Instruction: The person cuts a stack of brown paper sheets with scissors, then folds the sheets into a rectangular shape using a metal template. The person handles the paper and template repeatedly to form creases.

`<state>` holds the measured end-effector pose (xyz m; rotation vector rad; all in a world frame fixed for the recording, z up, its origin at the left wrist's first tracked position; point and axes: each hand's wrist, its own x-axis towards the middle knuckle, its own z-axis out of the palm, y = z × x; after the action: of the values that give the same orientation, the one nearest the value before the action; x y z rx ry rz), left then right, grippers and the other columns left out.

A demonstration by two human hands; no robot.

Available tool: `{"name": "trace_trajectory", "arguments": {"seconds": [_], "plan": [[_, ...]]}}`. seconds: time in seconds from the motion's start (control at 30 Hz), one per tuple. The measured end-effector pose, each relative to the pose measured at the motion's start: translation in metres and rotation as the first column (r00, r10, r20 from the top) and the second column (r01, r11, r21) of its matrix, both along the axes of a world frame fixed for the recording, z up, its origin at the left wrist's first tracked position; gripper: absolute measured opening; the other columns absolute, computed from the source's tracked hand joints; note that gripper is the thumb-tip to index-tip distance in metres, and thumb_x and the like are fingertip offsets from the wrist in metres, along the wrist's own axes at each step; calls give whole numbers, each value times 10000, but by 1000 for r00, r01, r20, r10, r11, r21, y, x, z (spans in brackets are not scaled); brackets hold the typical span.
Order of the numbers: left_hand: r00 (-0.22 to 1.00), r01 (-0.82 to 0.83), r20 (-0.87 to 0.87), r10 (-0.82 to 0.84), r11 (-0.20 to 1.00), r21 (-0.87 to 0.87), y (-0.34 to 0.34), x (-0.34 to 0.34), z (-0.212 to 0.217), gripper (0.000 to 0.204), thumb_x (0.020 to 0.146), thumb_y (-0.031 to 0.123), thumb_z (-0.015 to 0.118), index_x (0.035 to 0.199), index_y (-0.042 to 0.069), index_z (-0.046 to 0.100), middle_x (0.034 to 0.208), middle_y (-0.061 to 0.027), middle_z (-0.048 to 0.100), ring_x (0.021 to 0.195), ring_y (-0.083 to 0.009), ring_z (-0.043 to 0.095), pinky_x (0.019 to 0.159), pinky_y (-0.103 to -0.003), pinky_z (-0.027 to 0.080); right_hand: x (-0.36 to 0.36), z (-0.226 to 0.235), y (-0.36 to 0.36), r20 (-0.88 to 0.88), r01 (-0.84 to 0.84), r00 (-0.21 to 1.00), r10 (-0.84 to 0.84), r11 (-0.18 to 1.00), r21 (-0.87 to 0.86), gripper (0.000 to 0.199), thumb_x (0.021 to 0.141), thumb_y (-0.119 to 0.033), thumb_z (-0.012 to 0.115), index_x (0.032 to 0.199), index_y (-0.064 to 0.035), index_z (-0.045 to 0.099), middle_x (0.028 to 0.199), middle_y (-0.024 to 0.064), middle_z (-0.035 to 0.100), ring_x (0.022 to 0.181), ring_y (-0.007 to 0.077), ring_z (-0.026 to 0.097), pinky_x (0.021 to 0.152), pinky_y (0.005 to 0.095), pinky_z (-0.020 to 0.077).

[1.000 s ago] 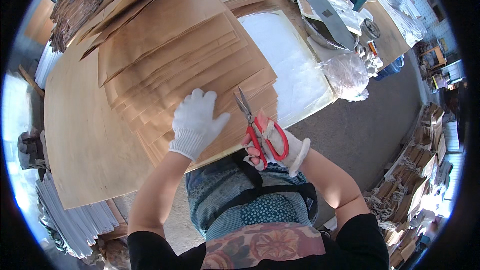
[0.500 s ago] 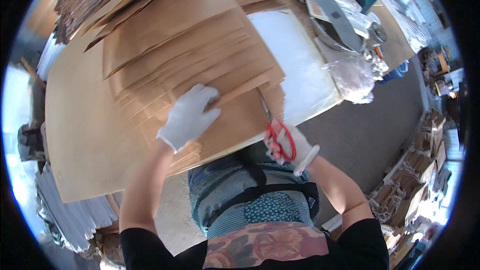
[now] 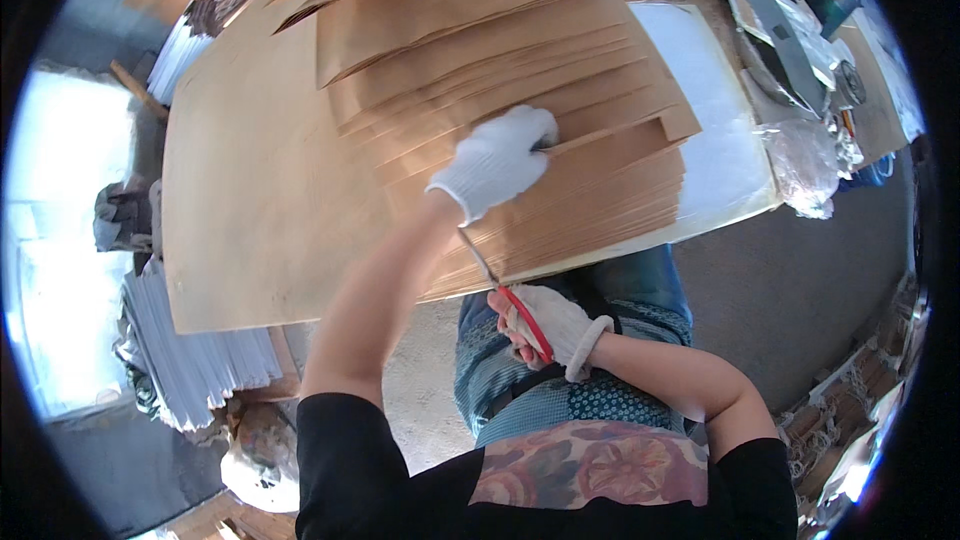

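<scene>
The brown paper sheets are lying in a fanned stack on the big brown board that is covering the desk, right in front of the person. Going from the left, a pile of white papers is sitting low beside the desk. Next, the left hand in a white glove is pressing flat on the stack, its grip loose and holding nothing, just keeping the sheets down. Under it, the right hand, also gloved, is closing its grip around the red handles of the scissors, and the blades are poking into the near edge of the stack. This looks like the cutting step, just starting. The next snip probably needs the paper held very steady and the blades kept straight. I am counting two gloved hands, one pair of scissors, and many sheets, too many to count. On the far right, clear plastic bags are lying.
</scene>
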<state>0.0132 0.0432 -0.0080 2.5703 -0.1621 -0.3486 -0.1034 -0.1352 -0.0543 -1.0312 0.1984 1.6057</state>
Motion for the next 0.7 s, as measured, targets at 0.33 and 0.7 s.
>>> {"name": "trace_trajectory", "arguments": {"seconds": [0.33,0.7], "plan": [[949,-42,301,-99,902,429,1,-4,-3,313,853,104,675,1163,141,686,1169,-131,626,1105,-379,638,926,-490,554,43,32,-90,75,423,897,-437,894,152,873,946,-833,444,1086,15,599,780,86,608,679,233,657,624,364,567],[994,-80,93,59,968,238,-51,-27,-1,390,906,300,718,1239,107,652,1212,-152,635,1118,-373,653,944,-478,566,53,24,-126,162,307,936,-311,950,50,729,1032,-694,459,1118,14,609,759,70,666,647,198,689,586,301,570]]}}
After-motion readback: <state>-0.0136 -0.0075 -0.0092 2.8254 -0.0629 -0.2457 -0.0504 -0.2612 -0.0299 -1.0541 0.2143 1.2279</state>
